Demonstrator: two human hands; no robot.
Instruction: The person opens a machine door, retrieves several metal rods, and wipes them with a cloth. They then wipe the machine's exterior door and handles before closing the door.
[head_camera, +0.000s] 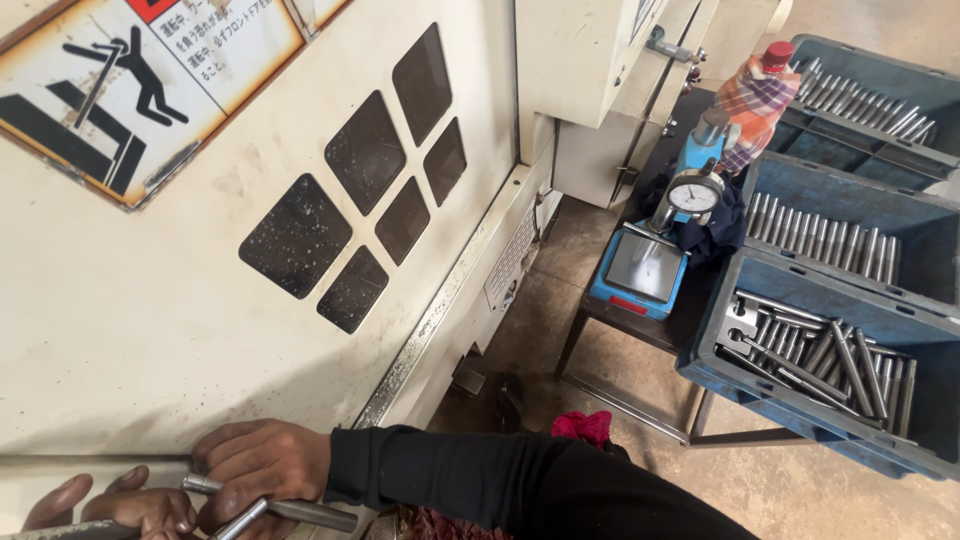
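Fingers of the left hand (110, 505) curl at the bottom-left corner against a grey horizontal machine bar (90, 463); whether they grip anything cannot be told. Just beside it, the right hand (262, 465) is closed around short steel rods (290, 512). Further right, blue plastic crates (760, 385) hold more steel pins (830, 355) beside a blue dial gauge stand (665, 240).

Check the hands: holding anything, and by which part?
Right hand grips metal rods near one end; the other ends stick out free. Left hand rests beside it; hold unclear.
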